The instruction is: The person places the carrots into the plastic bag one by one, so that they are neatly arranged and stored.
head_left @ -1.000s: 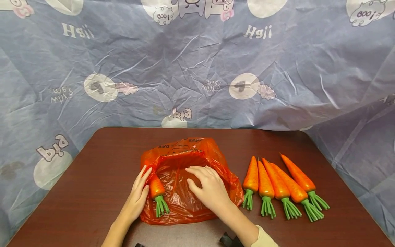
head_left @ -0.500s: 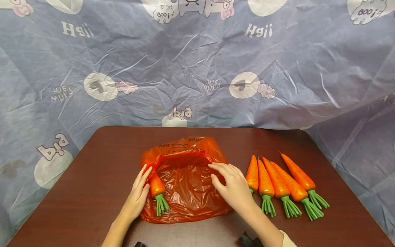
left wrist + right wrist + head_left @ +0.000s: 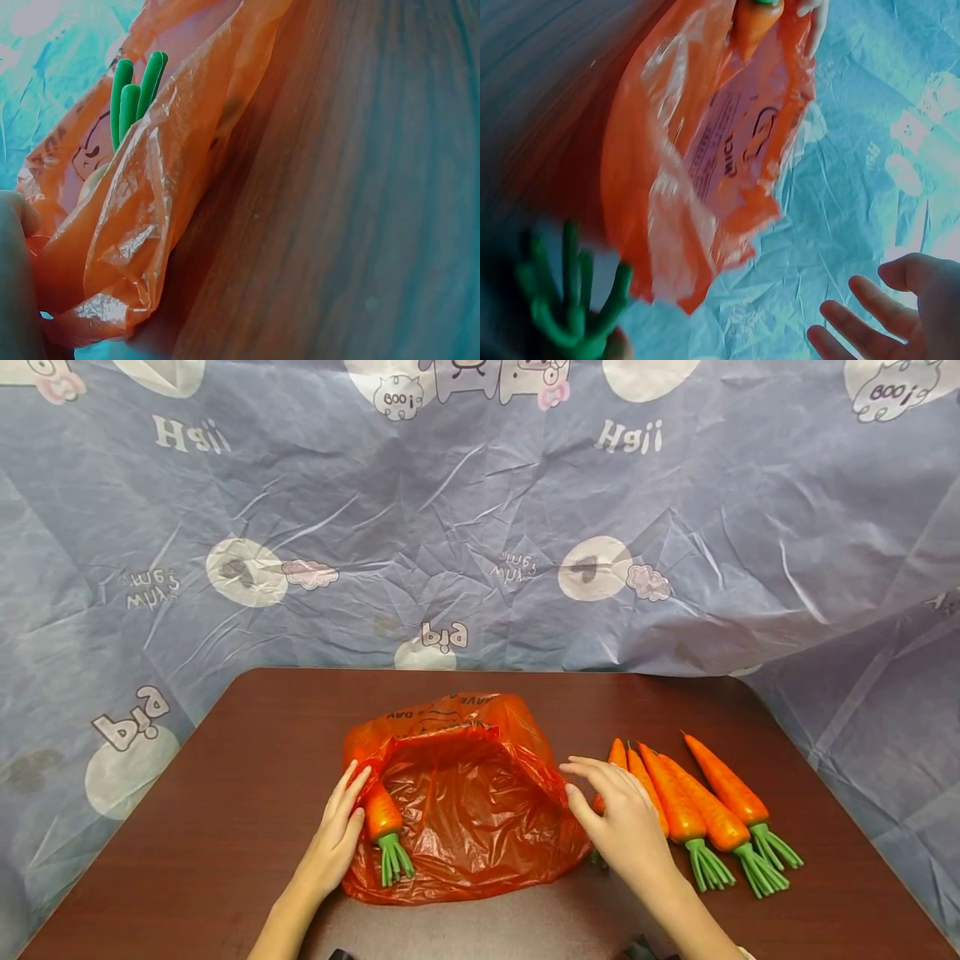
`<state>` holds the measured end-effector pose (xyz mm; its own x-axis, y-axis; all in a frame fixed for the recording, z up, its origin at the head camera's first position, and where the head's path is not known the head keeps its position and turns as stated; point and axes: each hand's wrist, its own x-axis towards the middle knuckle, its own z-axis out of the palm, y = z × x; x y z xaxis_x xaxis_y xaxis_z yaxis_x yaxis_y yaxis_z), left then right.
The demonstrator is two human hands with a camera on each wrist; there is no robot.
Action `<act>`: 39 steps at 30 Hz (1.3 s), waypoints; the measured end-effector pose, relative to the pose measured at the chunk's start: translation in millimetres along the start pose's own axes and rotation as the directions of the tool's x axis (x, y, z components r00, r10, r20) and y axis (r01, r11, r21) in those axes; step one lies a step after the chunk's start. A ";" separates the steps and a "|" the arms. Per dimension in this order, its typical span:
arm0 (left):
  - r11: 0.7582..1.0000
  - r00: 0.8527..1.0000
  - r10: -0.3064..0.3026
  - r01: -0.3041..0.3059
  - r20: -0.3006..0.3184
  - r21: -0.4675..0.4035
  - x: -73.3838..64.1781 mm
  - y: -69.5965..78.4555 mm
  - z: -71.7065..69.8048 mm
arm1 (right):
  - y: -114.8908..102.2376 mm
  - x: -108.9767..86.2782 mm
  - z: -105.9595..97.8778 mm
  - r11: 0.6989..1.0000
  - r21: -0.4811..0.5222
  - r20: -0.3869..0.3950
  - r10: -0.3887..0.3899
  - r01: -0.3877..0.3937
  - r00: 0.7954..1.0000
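A thin red plastic bag [image 3: 480,827] lies on the table with its mouth spread towards me. One orange carrot with a green stalk [image 3: 382,818] rests inside its left part; in the left wrist view the green stems [image 3: 129,112] stick up over the rim. My left hand [image 3: 333,835] holds the bag's left rim, thumb beside the carrot. Just past the bag's right rim, my right hand [image 3: 622,818] hovers with spread fingers and nothing in them, partly covering the two nearest carrots. In the right wrist view the fingers [image 3: 874,300] are apart from the bag.
Several carrots [image 3: 678,797] lie fanned out on the right of the brown table [image 3: 225,810], stalks towards me. A bluish printed cloth [image 3: 450,527] hangs behind the table. Dark objects [image 3: 645,947] show at the bottom edge near the forearms.
My right hand has moved right, from over the bag's mouth to its right rim by the carrots. The bag's right side has shifted slightly. The left hand stays in place.
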<state>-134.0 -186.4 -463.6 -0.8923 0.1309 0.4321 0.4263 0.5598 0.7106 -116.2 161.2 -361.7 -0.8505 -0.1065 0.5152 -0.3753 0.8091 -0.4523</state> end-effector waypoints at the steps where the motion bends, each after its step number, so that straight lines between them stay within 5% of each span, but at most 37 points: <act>1: 1.000 1.000 -0.001 0.001 -0.001 0.000 -0.1 0.2 0.0 | 1.9 -0.7 -2.1 1.000 -0.005 -0.002 0.007 -0.007 1.000; 17: 1.000 1.000 0.009 -0.009 -0.009 -0.017 -0.6 2.6 0.3 | 42.9 -6.6 -40.2 0.993 -0.086 -0.012 0.081 -0.082 0.997; 33: 1.000 1.000 -0.004 0.004 0.003 -0.008 -1.0 1.2 -0.2 | 111.9 -4.2 -67.3 0.975 -0.163 -0.013 0.151 -0.151 0.989; 39: 1.000 1.000 0.004 -0.004 -0.002 -0.007 -1.0 1.1 0.0 | 141.3 -4.0 -77.9 0.962 -0.198 0.080 0.209 -0.190 0.975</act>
<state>-132.6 -185.9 -463.2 -0.8902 0.1319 0.4360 0.4310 0.5535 0.7126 -137.1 320.9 -371.0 -0.9370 0.0191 0.3489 -0.1262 0.9127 -0.3887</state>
